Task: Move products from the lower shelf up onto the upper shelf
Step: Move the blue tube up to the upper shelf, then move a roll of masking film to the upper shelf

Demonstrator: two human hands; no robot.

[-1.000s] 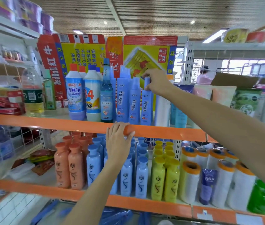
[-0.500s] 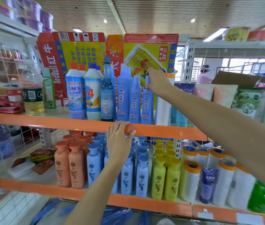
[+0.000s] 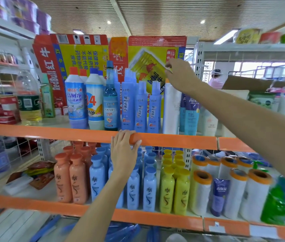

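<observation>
Three tall blue spray bottles stand on the upper shelf (image 3: 182, 141); the rightmost blue spray bottle (image 3: 154, 109) is upright beside a white roll (image 3: 171, 109). My right hand (image 3: 180, 75) hovers above that bottle and the roll, fingers loosely bent, holding nothing. My left hand (image 3: 123, 152) grips the upper shelf's orange front edge, fingers over the top and thumb on the face. On the lower shelf (image 3: 155, 219) stand orange bottles (image 3: 70, 180), blue bottles (image 3: 148, 189), yellow bottles (image 3: 175, 191) and orange-capped white rolls (image 3: 201, 191).
Cleaner bottles (image 3: 76, 102) and a clear blue bottle (image 3: 110, 102) fill the upper shelf's middle, backed by flattened Red Bull cartons (image 3: 148, 67). An oil bottle (image 3: 29, 98) stands at left, tubes (image 3: 190, 110) at right. A person (image 3: 216, 79) stands far behind.
My right hand has let go of the rightmost blue spray bottle's cap and risen up and to the right. The bottle stays standing on the upper shelf. My left hand has not moved.
</observation>
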